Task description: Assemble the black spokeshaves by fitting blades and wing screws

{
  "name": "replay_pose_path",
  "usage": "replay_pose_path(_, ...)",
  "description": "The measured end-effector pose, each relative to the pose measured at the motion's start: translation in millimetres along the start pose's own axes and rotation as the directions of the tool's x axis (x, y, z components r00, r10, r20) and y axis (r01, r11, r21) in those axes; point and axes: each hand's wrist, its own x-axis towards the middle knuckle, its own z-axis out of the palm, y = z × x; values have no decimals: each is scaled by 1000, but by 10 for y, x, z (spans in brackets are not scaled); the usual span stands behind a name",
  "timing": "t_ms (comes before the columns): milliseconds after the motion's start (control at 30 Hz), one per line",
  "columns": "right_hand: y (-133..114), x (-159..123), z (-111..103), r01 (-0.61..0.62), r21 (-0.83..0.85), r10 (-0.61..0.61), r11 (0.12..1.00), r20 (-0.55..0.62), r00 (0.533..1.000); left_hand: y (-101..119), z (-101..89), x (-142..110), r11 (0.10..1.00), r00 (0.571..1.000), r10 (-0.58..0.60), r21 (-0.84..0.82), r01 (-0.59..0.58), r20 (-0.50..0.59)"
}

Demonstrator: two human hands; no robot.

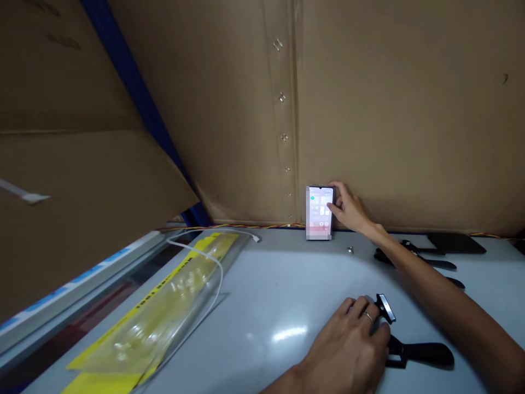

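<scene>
My left hand (348,350), with a ring on one finger, is low in the middle with its fingers curled around a black peeler (384,308). The peeler's metal-edged head sticks out past the fingers; its handle is hidden. Just right of that hand lies a black-handled tool (426,354), partly covered by it. My right hand (346,208) reaches forward and grips the upper right edge of a phone (320,213) between thumb and fingers. Upright against the cardboard, the phone has its screen lit.
Several black-handled tools (438,264) and a dark flat piece (457,243) lie behind my right forearm. A small metal piece (350,250) is near the phone. At left are a clear and yellow plastic package (164,306) and a white cable (221,273). Cardboard walls (402,109) enclose the table.
</scene>
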Motion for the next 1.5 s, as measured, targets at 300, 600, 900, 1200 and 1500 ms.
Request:
replay_pose_path(300,5,2,5,-1,2,1,1000,-3,1000,4,-1,5,1000,1000,-7,6,7,-2)
replay_pose_path(600,-8,2,-1,-9,0,9,1000,4,1000,5,-16,-2,1000,1000,0,8,0,10)
replay_pose_path(900,-5,-4,-1,-13,-4,13,1000,4,1000,9,-16,3,1000,1000,2,1,-2,12)
replay_pose_path(1200,-21,1,-3,-23,-19,23,1000,-3,1000,15,-39,0,1000,1000,-3,-1,3,11)
replay_pose_path(1500,-39,-3,-12,-24,-12,24,1000,4,1000,8,-25,11,1000,1000,-2,4,2,22)
